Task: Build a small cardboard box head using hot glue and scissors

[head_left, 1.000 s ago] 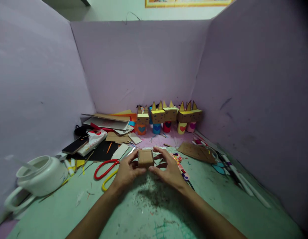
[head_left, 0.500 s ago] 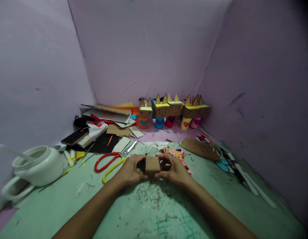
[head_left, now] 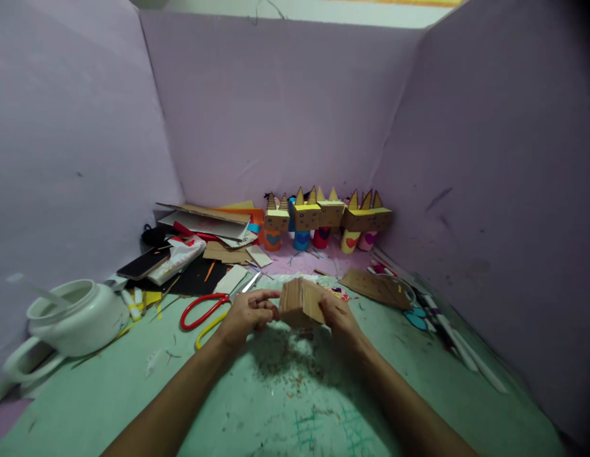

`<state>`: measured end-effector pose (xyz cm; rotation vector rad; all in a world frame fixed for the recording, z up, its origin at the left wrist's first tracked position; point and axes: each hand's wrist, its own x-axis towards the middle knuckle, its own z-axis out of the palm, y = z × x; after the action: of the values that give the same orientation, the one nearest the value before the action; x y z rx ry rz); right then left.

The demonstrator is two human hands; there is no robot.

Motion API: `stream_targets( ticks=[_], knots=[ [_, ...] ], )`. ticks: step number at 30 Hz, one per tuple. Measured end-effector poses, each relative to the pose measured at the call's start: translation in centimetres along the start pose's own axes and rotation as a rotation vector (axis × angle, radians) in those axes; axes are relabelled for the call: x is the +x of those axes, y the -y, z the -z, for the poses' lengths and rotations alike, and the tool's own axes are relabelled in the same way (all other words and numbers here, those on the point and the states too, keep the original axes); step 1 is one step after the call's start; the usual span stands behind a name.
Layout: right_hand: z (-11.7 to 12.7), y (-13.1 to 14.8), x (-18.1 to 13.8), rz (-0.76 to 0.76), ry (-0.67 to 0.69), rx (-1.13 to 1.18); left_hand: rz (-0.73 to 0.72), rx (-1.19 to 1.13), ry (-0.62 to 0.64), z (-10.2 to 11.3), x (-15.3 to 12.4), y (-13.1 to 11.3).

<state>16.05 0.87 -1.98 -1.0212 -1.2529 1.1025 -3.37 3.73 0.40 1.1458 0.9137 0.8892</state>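
Observation:
Both my hands hold a small brown cardboard box (head_left: 301,302) just above the green table (head_left: 285,406). My left hand (head_left: 247,314) pinches its left side with curled fingers. On the right side my right hand (head_left: 338,315) grips it, fingers wrapped behind. The box is tilted, with one corner edge turned toward me. Red and yellow scissors (head_left: 204,312) lie just left of my left hand.
A row of cardboard animal figures on coloured cups (head_left: 323,219) stands at the back wall. Cardboard sheets and paper scraps (head_left: 204,231) pile at the back left, with a phone (head_left: 143,262) and a white teapot (head_left: 68,320). Markers (head_left: 447,330) and a flat cardboard piece (head_left: 375,287) lie right. Purple boards enclose the table.
The box has been turned in my hands from flat-faced to tilted with a corner edge toward me. My hands stayed in about the same place; the view shifted slightly.

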Motion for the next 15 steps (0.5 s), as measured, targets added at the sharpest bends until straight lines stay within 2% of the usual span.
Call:
stream_targets(
  ticks=[3, 5, 8, 11, 15],
  knots=[
    [-0.7, 0.5, -0.3, -0.129, 0.104, 0.081, 0.055, -0.021, -0.013, -0.4, -0.1, 0.1],
    [-1.2, 0.8, -0.4, -0.211, 0.084, 0.181, 0.042, -0.019, -0.013, -0.4, -0.2, 0.1],
    [-1.6, 1.1, -0.4, -0.336, 0.046, 0.366, 0.011, -0.086, 0.101, -0.2, -0.3, -0.1],
    [-1.8, 1.1, -0.3, -0.399, 0.053, 0.423, 0.016, -0.157, 0.189, -0.2, -0.5, -0.1],
    [-2.1, 0.8, -0.5, -0.469, 0.103, 0.376, -0.011, -0.106, 0.08, -0.5, -0.6, 0.2]
  ],
)
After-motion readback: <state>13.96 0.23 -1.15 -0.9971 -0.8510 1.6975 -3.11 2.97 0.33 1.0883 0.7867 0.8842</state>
